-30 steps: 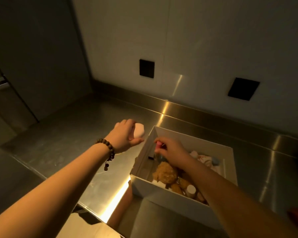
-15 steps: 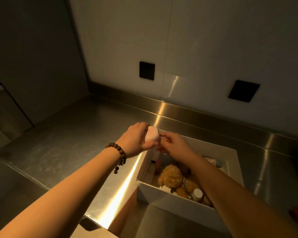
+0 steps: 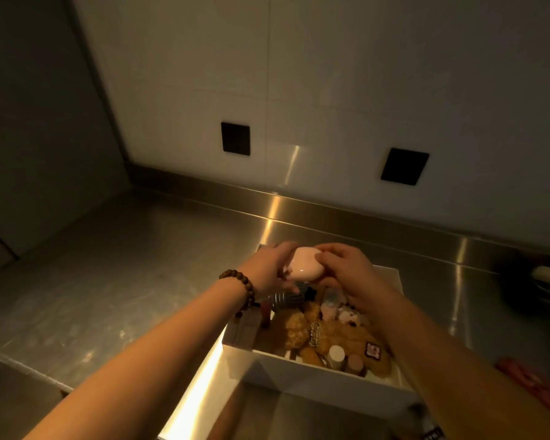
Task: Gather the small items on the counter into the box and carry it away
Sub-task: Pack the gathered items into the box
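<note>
A white open box [image 3: 315, 374] sits at the front edge of the steel counter [image 3: 108, 281]. It holds brown plush toys [image 3: 340, 339], small bottles [image 3: 336, 355] and other small items. Above the box's far left corner, a rounded pale pink case [image 3: 304, 265] is held between both hands. My left hand [image 3: 267, 271], with a bead bracelet on the wrist, grips its left side. My right hand [image 3: 346, 268] grips its right side, thumb on top. The hands hide the far end of the box.
The counter meets a white wall with two black square sockets [image 3: 235, 138], [image 3: 405, 166]. A dark panel stands at the left. A dark round object [image 3: 534, 281] sits on the counter at the right, and something red [image 3: 534, 387] lies near the lower right edge.
My left hand picked the pink case off the counter and carried it right, over the box. My right hand rose out of the box and took hold of the case's other side.
</note>
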The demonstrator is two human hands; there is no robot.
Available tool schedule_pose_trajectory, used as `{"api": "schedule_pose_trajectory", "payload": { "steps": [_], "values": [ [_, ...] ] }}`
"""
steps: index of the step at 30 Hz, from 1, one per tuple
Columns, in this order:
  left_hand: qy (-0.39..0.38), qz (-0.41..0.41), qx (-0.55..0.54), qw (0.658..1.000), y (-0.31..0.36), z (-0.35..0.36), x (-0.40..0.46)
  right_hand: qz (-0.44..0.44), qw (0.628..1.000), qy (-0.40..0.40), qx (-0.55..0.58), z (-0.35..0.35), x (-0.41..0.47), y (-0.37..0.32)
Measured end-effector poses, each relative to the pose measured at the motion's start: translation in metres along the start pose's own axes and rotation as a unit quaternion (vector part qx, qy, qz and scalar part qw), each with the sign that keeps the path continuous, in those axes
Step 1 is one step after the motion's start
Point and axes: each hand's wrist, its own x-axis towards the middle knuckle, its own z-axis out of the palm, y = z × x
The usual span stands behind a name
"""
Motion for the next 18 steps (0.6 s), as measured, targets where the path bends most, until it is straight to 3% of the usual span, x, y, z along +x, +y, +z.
{"api": "schedule_pose_trajectory", "payload": {
  "steps": [5,10,14,18],
  "values": [
    [-0.011,-0.061,0.015,0.998,-0.009,0.013,0.006,0.012,0.998,0.062,0.008,-0.020,-0.002,0.014],
    [0.106,-0.050,0.081,0.990,-0.032,0.007,-0.018,0.033,0.997,0.069,-0.033,-0.010,0.004,0.021],
    [0.007,-0.120,0.065,0.991,-0.047,0.015,-0.035,0.052,0.993,0.088,-0.064,0.024,0.018,0.028],
    [0.020,-0.123,0.000,0.992,-0.047,0.021,-0.037,0.023,0.984,0.082,-0.155,0.050,0.031,0.044]
  ]
}}
